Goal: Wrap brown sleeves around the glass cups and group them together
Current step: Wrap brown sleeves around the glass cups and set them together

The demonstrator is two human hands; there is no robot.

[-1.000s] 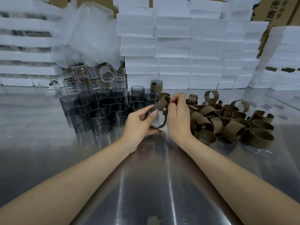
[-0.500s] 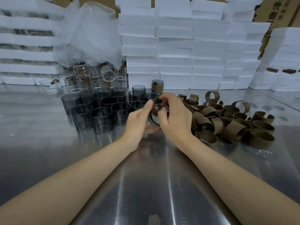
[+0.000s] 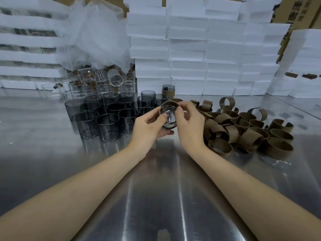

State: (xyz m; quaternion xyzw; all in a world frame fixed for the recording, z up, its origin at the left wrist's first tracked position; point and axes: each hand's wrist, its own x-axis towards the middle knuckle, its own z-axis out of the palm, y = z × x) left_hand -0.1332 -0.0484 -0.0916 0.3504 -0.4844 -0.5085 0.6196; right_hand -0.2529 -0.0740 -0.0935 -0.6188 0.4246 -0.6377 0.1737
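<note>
**A:** Where is the cup sitting right now?

**B:** The smoky grey glass cup is being held just above the shiny steel desk, between both hands and tipped on its side. Its round base is facing the person, so its long axis is running away from them, toward the stacked white foam blocks.

**A:** And the hands?

**B:** The left hand is cradling the cup from the left and underneath, with fingers curled round the wall and the thumb lying across the base. The right hand is pinching the brown band-shaped sleeve against the cup's right side, fingers bent in tight. Neither is free.

**A:** How far on is the sleeve?

**B:** It is arching over the top of the cup. I cannot tell whether its ends are meeting on the far side.

**A:** Which way is the set-down going to run?

**B:** I am judging it as forward. The one finished grey cup with a brown sleeve is standing just beyond the hands, by the foam. The left hand is nearer the cluster of bare smoky grey glass cups, and the right is nearer the heap of loose brown curled sleeves.

**A:** Room?

**B:** Both flanks are looking tight, with glass crowding the left and sleeves lying just beside the right hand. Bare desk is lying open toward the person, and no desk edge is showing near the hands.
</note>
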